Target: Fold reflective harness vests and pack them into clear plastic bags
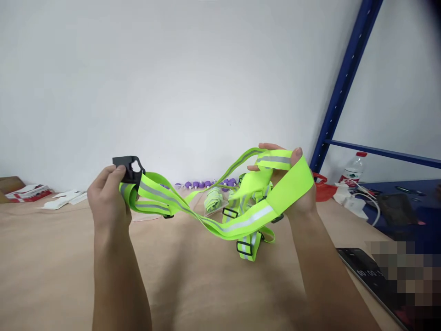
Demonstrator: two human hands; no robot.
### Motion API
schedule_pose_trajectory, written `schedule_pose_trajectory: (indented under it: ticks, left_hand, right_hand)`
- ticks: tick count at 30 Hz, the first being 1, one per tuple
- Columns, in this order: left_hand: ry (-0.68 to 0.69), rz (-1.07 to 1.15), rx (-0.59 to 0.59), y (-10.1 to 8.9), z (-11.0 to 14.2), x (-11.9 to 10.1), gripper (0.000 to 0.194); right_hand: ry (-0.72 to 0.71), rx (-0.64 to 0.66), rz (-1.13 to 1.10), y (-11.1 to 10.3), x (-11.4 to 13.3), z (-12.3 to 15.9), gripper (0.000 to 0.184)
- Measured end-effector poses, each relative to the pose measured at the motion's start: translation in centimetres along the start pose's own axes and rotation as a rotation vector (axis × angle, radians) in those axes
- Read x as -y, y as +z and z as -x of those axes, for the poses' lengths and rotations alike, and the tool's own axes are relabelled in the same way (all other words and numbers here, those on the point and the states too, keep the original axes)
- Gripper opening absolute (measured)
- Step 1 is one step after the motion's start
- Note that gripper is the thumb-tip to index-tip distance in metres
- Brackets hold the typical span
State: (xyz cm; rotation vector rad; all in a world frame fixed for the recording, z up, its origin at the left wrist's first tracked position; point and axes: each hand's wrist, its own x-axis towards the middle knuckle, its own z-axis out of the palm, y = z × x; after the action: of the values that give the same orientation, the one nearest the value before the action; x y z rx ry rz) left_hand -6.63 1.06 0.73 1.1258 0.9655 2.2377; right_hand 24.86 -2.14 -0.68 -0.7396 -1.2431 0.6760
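My left hand (107, 193) pinches a black plastic buckle (129, 169) at one end of a neon-yellow reflective strap harness (223, 230). From the buckle the strap sags in a loose curve across to my right hand (299, 197). There the webbing loops over the palm, with the thumb resting on it. Grey reflective stripes run along the straps. Below my right hand hangs a bunch of more straps with black slide adjusters (244, 248). Part of my right hand's fingers is hidden behind the webbing.
Behind the harness lie a rolled neon bundle (213, 200) and a row of small purple items (196, 185). A phone (368, 276) rests at the right, near a bottle (354, 168) and a red bag (324, 189). White papers (67, 198) and a cardboard box (9, 186) sit at the left.
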Motion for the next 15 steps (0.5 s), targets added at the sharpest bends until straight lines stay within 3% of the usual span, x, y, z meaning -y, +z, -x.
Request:
schedule_pose_trajectory:
  ticks: [2, 4, 9, 13, 14, 15]
  left_hand:
    - [-0.068, 0.044, 0.124, -0.1, 0.0, 0.1, 0.023]
    - [-0.114, 0.147, 0.336, -0.6, 0.0, 0.1, 0.033]
    - [0.041, 0.652, 0.777, -2.3, -0.2, 0.4, 0.044]
    - [0.069, 1.036, 1.289, -3.6, -0.6, 1.4, 0.056]
    - [0.052, 1.088, 1.367, -4.0, -0.7, 1.6, 0.059]
    - [0.015, 1.062, 1.359, -4.4, -0.7, 1.8, 0.061]
  right_hand:
    - [0.031, 0.019, -0.060, 0.2, 0.3, 0.2, 0.071]
    - [0.042, 0.027, -0.117, 0.3, 0.6, 0.3, 0.068]
    - [-0.015, 0.041, -0.146, 0.3, 1.2, 0.4, 0.061]
    - [-0.034, 0.043, -0.098, 0.4, 1.4, 0.6, 0.061]
    - [-0.023, 0.058, -0.106, 0.4, 1.4, 0.7, 0.061]
    - [-0.008, 0.078, -0.123, 0.5, 1.4, 0.8, 0.060]
